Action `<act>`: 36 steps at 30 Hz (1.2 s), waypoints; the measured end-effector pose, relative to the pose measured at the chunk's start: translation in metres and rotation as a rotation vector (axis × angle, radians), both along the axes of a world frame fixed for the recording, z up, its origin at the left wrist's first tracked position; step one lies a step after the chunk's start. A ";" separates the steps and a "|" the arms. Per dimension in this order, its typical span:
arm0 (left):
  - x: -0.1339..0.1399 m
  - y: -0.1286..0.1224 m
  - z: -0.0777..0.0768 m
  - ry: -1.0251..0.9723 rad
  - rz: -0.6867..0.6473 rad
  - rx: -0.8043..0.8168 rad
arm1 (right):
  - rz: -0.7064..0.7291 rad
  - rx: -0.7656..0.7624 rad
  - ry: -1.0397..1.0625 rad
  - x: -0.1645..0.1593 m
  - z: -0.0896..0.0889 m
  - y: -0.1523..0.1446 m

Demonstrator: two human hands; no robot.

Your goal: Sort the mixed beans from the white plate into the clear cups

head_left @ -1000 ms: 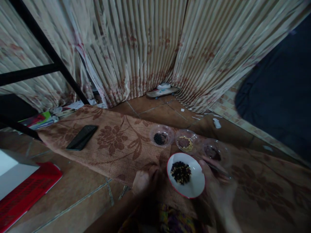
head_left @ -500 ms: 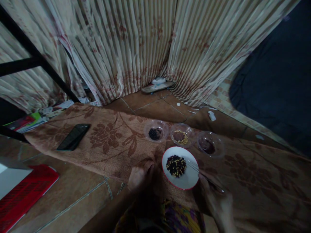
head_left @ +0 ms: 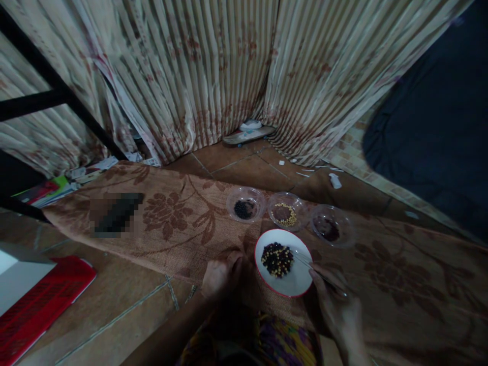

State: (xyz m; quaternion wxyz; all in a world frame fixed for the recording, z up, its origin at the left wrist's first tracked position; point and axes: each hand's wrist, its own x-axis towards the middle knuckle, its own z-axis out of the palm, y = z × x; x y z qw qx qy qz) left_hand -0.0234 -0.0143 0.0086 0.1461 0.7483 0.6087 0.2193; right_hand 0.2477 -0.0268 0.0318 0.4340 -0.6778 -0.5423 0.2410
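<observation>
A white plate (head_left: 299, 282) with a red rim holds a mixed heap of beans (head_left: 277, 260), dark ones and pale yellow ones. My right hand (head_left: 335, 300), at the plate's right edge, grips metal tweezers (head_left: 322, 276) whose tips reach over the plate beside the heap. Left of the plate, my left hand (head_left: 222, 274) rests on the cloth in a loose fist, with nothing visible in it. Behind the plate stand three clear plastic bowls: one with black beans (head_left: 244, 208), one with yellow beans (head_left: 285, 216), one with dark reddish beans (head_left: 327, 229).
A patterned brown cloth (head_left: 171, 249) covers the long low table. On its left lies a dark object (head_left: 119, 214), blurred by pixels. A red and white box (head_left: 49, 295) sits on the floor at left. Beyond the table are a small skateboard (head_left: 247, 136) and striped curtains (head_left: 213, 76).
The right hand and tweezers have shifted very slightly; the tips stay near the heap. My left hand keeps its place. The whole view has moved a little.
</observation>
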 end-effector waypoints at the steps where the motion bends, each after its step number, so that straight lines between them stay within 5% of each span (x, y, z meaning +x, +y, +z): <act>1: 0.000 0.000 0.001 0.004 -0.003 -0.002 | 0.005 0.001 -0.006 0.000 0.000 0.000; 23: -0.002 0.001 -0.005 0.011 -0.016 -0.040 | -0.008 0.080 -0.026 0.003 0.004 -0.001; 32: -0.003 0.001 -0.002 -0.025 -0.014 -0.038 | -0.123 0.358 0.073 -0.017 0.024 0.063; 36: -0.002 0.001 -0.004 -0.022 -0.019 -0.027 | -0.151 0.402 0.094 -0.023 0.021 0.068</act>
